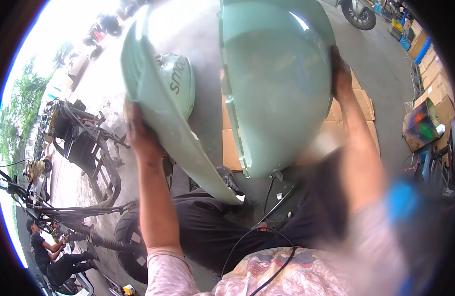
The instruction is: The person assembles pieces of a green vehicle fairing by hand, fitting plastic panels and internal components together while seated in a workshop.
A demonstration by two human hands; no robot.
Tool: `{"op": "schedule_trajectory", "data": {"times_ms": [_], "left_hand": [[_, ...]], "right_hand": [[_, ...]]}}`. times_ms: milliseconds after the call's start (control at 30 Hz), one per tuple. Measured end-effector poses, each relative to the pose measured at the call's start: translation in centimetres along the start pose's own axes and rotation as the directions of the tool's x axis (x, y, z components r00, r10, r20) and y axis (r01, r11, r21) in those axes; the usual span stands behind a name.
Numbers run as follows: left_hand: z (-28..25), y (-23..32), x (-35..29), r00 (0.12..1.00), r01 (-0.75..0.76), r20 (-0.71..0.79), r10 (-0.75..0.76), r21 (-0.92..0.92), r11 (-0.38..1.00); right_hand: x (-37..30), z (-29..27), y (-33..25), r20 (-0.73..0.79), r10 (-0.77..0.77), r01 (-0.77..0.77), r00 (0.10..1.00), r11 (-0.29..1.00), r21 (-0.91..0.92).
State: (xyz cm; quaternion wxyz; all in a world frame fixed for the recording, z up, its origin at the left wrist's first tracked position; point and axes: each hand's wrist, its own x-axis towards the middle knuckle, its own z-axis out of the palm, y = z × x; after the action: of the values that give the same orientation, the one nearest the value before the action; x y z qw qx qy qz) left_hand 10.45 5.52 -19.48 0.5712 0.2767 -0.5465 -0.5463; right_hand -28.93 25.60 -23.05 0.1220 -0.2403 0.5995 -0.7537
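My left hand (143, 135) is closed on the outer edge of a long, curved, pale green scooter body panel (163, 108), held tilted and seen nearly edge-on. On the other side, my right hand (340, 74) grips the right edge of a wider, glossy green body panel (276, 93); its fingers are partly hidden behind that panel. Small tabs run down the wide panel's left edge. The two panels are apart, with a gap between them. Beyond the left panel, a rounded green part (186, 91) with dark lettering lies on the floor.
Flattened cardboard (363, 106) lies under the wide panel. At left stand a bare motorbike frame (96, 167) and a tyre (128, 241). A person in dark clothes (52, 259) sits at lower left. Cardboard boxes (437, 81) line the right side; a wheel (358, 17) is at far right.
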Motion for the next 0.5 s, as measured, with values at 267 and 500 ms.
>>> {"op": "schedule_trajectory", "data": {"times_ms": [267, 500], "left_hand": [[4.0, -2.2, -3.5, 0.969, 0.009, 0.245, -0.019, 0.039, 0.999], [1.4, -5.8, -2.9, 0.869, -0.465, 0.408, 0.278, 0.486, 0.74]], "right_hand": [[-1.5, 0.6, 0.3, 0.058, -0.038, 0.04, 0.998, 0.999, -0.033], [-3.0, 1.7, -0.5, 0.101, -0.007, 0.008, 0.995, 1.0, -0.006]]}}
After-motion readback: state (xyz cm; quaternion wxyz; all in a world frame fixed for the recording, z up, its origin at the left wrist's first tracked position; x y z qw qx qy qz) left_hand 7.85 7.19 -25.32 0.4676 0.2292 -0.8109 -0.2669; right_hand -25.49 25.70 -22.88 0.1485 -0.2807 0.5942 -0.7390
